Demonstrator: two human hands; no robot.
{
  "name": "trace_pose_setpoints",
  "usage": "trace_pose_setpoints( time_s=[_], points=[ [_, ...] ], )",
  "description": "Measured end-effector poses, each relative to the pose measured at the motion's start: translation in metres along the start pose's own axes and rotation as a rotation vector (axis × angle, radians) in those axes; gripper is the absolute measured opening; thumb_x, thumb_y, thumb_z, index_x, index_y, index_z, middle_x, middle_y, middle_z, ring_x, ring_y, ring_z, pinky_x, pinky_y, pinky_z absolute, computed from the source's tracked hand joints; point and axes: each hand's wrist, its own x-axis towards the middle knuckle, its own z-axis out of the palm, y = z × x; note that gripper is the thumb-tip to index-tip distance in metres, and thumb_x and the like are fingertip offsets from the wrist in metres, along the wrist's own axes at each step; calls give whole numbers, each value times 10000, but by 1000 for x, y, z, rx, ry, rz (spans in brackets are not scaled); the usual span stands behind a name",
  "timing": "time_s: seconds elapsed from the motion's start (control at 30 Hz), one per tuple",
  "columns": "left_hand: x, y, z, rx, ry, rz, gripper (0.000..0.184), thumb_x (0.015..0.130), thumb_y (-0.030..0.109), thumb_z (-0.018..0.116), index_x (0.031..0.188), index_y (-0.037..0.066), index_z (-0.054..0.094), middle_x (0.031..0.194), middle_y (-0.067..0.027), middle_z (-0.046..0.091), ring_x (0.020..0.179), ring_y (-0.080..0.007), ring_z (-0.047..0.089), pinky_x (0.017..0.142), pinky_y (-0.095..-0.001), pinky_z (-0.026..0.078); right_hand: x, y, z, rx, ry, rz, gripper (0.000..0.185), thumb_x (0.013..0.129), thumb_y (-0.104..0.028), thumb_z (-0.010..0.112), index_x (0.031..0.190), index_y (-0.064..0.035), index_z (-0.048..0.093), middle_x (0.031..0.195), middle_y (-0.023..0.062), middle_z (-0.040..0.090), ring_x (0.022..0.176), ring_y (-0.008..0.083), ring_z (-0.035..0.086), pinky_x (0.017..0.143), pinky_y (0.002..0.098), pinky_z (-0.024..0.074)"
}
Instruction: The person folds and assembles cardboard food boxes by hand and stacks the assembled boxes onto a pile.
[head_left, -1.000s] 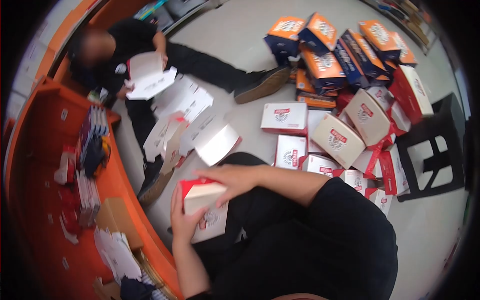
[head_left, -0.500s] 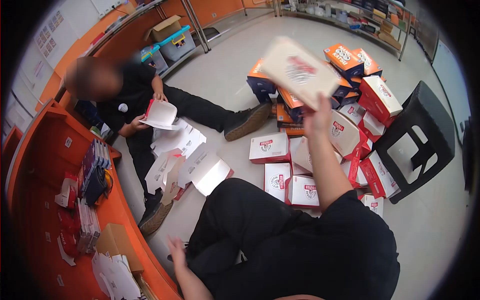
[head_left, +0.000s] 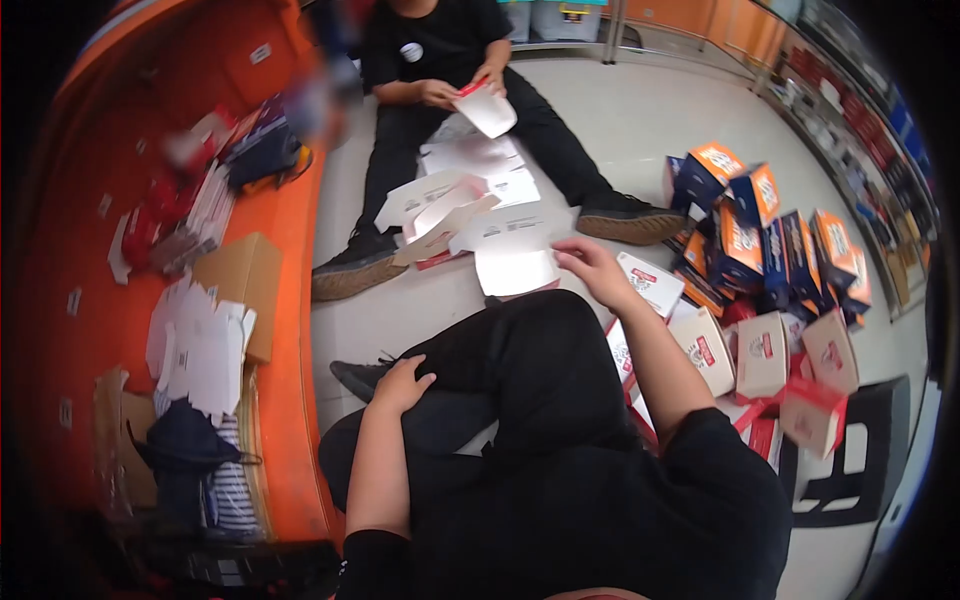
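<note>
My right hand [head_left: 595, 272] reaches forward over my knee, fingers stretched out and thumb apart. Its fingertips are at the edge of a partly folded white-and-red carton [head_left: 515, 268], whose pale inside faces up; I cannot tell whether they touch. My left hand [head_left: 400, 386] lies open on my leg, holding nothing. Past the carton, more partly folded cartons [head_left: 440, 205] and white card sheets [head_left: 510, 187] lie between the legs of a seated person. That person's hands [head_left: 440, 93] hold another red-and-white carton [head_left: 487, 110].
Folded red-and-white boxes [head_left: 762, 355] are heaped on the floor to my right, beside a black stool [head_left: 858, 455]. Behind them stand orange-and-blue boxes [head_left: 740, 245]. On my left, an orange shelf unit [head_left: 290, 440] holds a cardboard box [head_left: 262, 290] and white card pieces [head_left: 195, 345].
My right hand has let go of the box it held up and has come down to the partly folded carton. My left hand has settled on my leg. The view has turned left.
</note>
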Motion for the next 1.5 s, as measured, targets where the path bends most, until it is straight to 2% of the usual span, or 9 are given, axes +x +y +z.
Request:
trace_pose_setpoints(
  time_s=[0.2,0.3,0.47,0.7,0.9,1.07,1.2,1.3,1.5],
  points=[
    [8,-9,4,-52,-13,-29,521,828,395,585,1270,134,495,1260,-135,509,1164,-298,490,942,-404,417,140,7,79,-595,122,-299,351,795,-238,633,1087,-44,612,1142,167,577,1086,321,530,932,376,405],
    [10,0,-2,-36,-44,-80,518,825,398,586,1270,151,494,1242,-131,518,1156,-305,494,932,-433,424,156,71,102,-1029,186,32,521,784,-129,595,1287,-142,459,1330,109,428,1252,277,379,1012,535,291],
    [25,-9,-10,-140,-112,-64,488,834,378,579,1249,128,515,1228,-145,525,1152,-314,493,941,-418,417,165,69,93,-1361,-58,4,234,848,-114,477,1036,-161,608,1133,71,536,1155,261,438,1023,556,255],
    [38,-10,-40,-630,407,110,515,911,373,484,1327,75,423,1297,-158,476,1151,-294,500,966,-377,384,133,-2,83,-1067,88,-322,102,857,-135,535,923,-121,612,915,41,624,943,231,580,1013,527,249],
    [11,-33,-80,-1474,543,58,761,906,639,118,1342,86,406,1353,-93,442,1268,-240,369,1032,-468,235,103,-81,115,-494,-63,-516,150,851,-104,576,994,-59,581,858,99,584,882,246,549,902,392,358],
    [0,-59,-74,-1620,406,369,717,924,602,217,1277,28,462,1292,-110,495,1205,-216,443,1021,-413,304,88,-84,160,-173,-620,-75,211,878,-137,554,1044,-10,531,876,128,572,815,270,543,712,324,433],
    [-7,-56,-52,-1812,131,352,534,887,294,563,1301,-8,415,1276,-110,501,1163,-202,487,996,-350,367,72,-72,195,-360,-487,-374,227,858,-128,552,1063,-31,539,959,152,599,883,303,574,778,375,408],
    [-12,-47,-58,-1648,-25,370,656,778,328,710,1254,-45,458,1185,-97,563,1087,-172,526,943,-293,396,65,-78,202,-576,-377,-490,300,839,-140,576,1125,-57,540,995,131,607,917,273,586,845,413,355],
    [-11,-34,-74,-1333,248,159,400,811,235,691,1076,-43,582,968,-71,643,842,-113,597,747,-247,467,61,-74,215,-644,-295,-540,375,824,-151,598,1187,-88,531,968,95,593,897,262,577,849,387,360]
  ],
)
